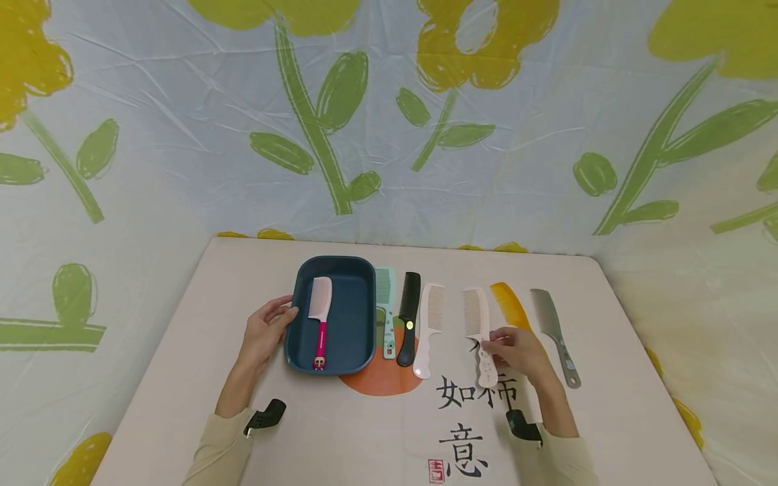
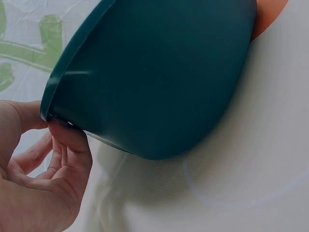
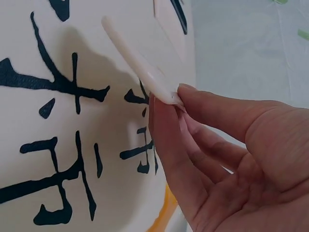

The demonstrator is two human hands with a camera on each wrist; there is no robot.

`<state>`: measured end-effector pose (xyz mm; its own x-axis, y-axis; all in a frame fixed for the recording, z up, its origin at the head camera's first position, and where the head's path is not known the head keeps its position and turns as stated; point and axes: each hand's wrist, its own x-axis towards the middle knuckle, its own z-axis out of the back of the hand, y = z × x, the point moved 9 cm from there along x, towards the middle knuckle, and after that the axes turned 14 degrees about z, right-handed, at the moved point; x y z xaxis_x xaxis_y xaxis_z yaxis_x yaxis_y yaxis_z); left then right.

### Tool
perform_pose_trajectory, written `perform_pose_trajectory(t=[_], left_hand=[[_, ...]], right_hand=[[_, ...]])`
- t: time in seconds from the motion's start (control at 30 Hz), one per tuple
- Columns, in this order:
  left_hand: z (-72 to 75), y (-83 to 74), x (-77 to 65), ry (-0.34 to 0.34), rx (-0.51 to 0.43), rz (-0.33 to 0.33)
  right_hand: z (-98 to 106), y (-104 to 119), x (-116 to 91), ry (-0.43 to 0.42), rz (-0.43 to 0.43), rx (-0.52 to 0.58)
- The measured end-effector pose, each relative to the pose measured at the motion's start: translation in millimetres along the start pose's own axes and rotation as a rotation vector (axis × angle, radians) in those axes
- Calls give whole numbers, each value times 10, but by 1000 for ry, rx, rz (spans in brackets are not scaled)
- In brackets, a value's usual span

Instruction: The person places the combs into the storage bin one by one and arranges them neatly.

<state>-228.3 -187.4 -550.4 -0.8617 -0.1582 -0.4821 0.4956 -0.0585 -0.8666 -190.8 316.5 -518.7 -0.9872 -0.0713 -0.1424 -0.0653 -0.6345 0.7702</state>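
My left hand (image 1: 263, 334) pinches the left rim of a dark blue-green plastic tray (image 1: 352, 317) between thumb and fingers; the left wrist view shows the tray's outer wall (image 2: 159, 82) close up. Inside the tray lies a pink comb with a magenta handle (image 1: 321, 337). On the right, my right hand (image 1: 521, 351) pinches the handle of a cream comb (image 1: 477, 310), whose teeth face left. Seen in the right wrist view, the cream handle (image 3: 135, 58) is tilted and its end stands off the table. Fingers hide part of that handle.
Between tray and right hand lie a mint-green comb (image 1: 387, 324), a black comb (image 1: 410, 310) and a pale pink comb (image 1: 424, 344). Right of the cream comb are an orange comb (image 1: 509, 304) and a grey comb (image 1: 553, 324). The tabletop (image 1: 352, 432) bears printed characters.
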Motion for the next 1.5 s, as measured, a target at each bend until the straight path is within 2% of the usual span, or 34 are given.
perform_pose_trajectory(t=[0.23,1.0,1.5], left_hand=[[6,-1,6,-2,-3,1],[6,-9,-17,-8,-11,13],[11,0,1,-4,-33,9]], right_hand=[[-7,116,27,9,18,79],[-35,726,251,19,157,92],[-249,1169,400,63,226,97]])
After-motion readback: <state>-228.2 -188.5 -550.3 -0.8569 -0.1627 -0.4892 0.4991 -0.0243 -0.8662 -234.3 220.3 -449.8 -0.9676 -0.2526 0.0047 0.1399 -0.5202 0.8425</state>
